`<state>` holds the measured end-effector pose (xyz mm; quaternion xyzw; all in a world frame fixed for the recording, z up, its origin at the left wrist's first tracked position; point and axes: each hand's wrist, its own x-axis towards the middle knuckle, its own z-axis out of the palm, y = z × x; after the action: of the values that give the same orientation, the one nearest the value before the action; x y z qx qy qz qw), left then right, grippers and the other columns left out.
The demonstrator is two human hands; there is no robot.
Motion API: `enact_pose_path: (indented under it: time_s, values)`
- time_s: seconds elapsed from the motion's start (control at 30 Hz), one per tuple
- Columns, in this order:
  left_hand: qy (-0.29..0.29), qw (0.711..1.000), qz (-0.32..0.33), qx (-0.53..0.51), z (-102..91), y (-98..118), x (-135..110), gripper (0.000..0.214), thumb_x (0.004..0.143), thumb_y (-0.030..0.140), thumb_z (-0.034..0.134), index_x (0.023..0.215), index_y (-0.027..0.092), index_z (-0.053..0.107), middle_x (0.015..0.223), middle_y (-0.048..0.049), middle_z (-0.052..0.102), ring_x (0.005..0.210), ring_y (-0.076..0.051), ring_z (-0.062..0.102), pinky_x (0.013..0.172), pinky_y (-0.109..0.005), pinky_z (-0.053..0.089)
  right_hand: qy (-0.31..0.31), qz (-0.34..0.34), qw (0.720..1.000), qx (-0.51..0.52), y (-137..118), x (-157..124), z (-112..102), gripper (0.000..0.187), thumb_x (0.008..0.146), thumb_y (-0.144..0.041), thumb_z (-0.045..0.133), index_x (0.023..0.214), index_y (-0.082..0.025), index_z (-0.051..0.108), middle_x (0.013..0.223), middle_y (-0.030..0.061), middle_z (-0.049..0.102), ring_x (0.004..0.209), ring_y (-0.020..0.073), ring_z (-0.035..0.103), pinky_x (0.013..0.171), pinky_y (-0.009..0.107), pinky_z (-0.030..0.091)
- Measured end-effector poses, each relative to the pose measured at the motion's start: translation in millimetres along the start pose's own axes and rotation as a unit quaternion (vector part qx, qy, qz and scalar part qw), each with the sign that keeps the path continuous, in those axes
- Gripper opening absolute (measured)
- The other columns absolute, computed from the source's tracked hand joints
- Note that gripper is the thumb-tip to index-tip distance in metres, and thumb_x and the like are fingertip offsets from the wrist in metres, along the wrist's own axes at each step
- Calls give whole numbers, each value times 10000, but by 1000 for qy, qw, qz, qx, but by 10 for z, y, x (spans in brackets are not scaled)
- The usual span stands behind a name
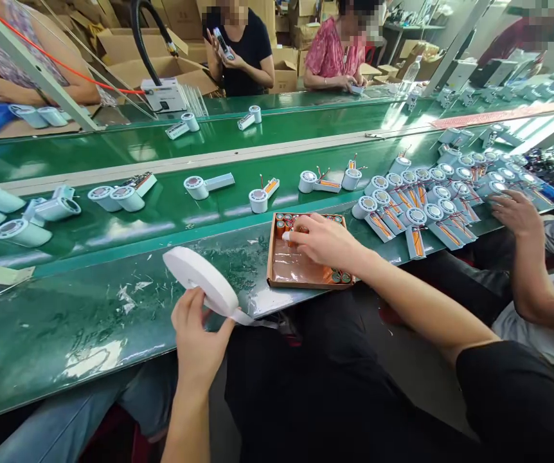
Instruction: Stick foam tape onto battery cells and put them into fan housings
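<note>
A large roll of white tape is tilted over the near edge of the bench, gripped in my left hand. A loose strip of tape trails from its lower right side. My right hand is over a shallow cardboard tray, its fingers drawn together at the small orange cylinders along the tray's far side. Something white shows at its fingertips; whether this is a finger cover or a held piece cannot be made out. More cylinders stand in the near right corner.
Many pale blue round housings with handles crowd the bench to the right, some showing orange cylinders and wires. More housings lie on the green belt. A co-worker's hand is at the right; other people sit across the line.
</note>
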<state>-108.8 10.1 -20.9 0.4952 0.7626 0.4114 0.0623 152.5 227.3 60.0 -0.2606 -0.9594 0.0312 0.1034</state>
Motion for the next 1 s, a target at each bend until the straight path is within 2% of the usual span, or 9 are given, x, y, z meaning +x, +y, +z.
enact_pose_path:
  time_s: [0.13, 0.27, 0.33, 0.43, 0.5, 0.73, 0.83, 0.93, 1.0]
  values:
    - [-35, 998, 56, 18, 55, 55, -5, 680, 887, 379, 744, 1512, 269, 499, 1508, -153, 515, 1470, -364, 452, 1010, -500, 637, -43, -33, 996, -74, 350, 310, 101, 241, 998, -151, 611, 1201, -194, 733, 1272, 147, 654, 1140, 289, 539, 935, 415, 466]
    - [-18, 977, 187, 102, -10, 95, -55, 627, 919, 283, 715, 1502, 270, 484, 1413, -146, 585, 1432, -374, 460, 1151, -613, 500, 107, 8, 984, 144, 335, 159, 107, 180, 978, -334, 691, 1118, -226, 725, 1438, 127, 604, 1276, 315, 525, 1127, 538, 419]
    - [-12, 966, 221, 132, -60, 152, -84, 597, 904, 225, 714, 1464, 260, 512, 1354, -140, 622, 1418, -389, 449, 1171, -639, 453, 191, 55, 916, 348, 230, -21, 26, 287, 951, -488, 707, 1113, -253, 677, 1510, 105, 582, 1336, 308, 553, 1161, 550, 432]
    - [-15, 958, 238, 158, -119, 270, -101, 569, 877, 162, 712, 1417, 248, 557, 1298, -140, 654, 1415, -409, 428, 1152, -638, 450, 237, 109, 755, 601, 14, -308, -143, 440, 877, -634, 742, 1110, -287, 607, 1343, 82, 716, 1275, 295, 664, 1052, 517, 557]
    - [-16, 951, 256, 174, -136, 351, -100, 578, 864, 142, 721, 1413, 251, 575, 1280, -139, 670, 1405, -418, 439, 1141, -643, 452, 225, 131, 703, 662, -135, -452, -235, 451, 833, -608, 810, 1089, -285, 628, 1143, 67, 785, 1154, 298, 734, 935, 483, 618]
    - [-54, 907, 336, 249, -81, 518, -55, 736, 890, 107, 704, 1568, 315, 505, 1333, -93, 715, 1318, -388, 543, 1139, -606, 465, 124, 190, 844, 486, -401, -481, -264, 400, 823, -447, 879, 1142, -217, 812, 784, 1, 749, 716, 193, 708, 709, 314, 578]
    - [-51, 887, 368, 276, -92, 553, 19, 772, 904, 119, 710, 1608, 325, 467, 1327, -58, 738, 1274, -368, 557, 1111, -570, 478, 72, 170, 882, 434, -363, -493, -237, 475, 839, -411, 872, 1266, -226, 780, 795, -6, 753, 760, 190, 717, 767, 297, 578]
    - [-51, 890, 362, 274, -88, 621, 51, 796, 929, 143, 695, 1641, 353, 410, 1335, -50, 739, 1183, -338, 585, 1092, -574, 481, 62, 156, 823, 542, -394, -540, -119, 568, 856, -366, 843, 1397, -274, 696, 1060, 3, 803, 947, 212, 769, 898, 330, 622]
    - [-57, 907, 338, 246, -13, 695, 2, 786, 935, 192, 706, 1637, 382, 409, 1324, -67, 734, 1189, -352, 569, 1167, -677, 384, 171, 188, 739, 625, -494, -546, 16, 454, 863, -374, 829, 1296, -272, 737, 1104, 7, 806, 1006, 222, 778, 944, 364, 642]
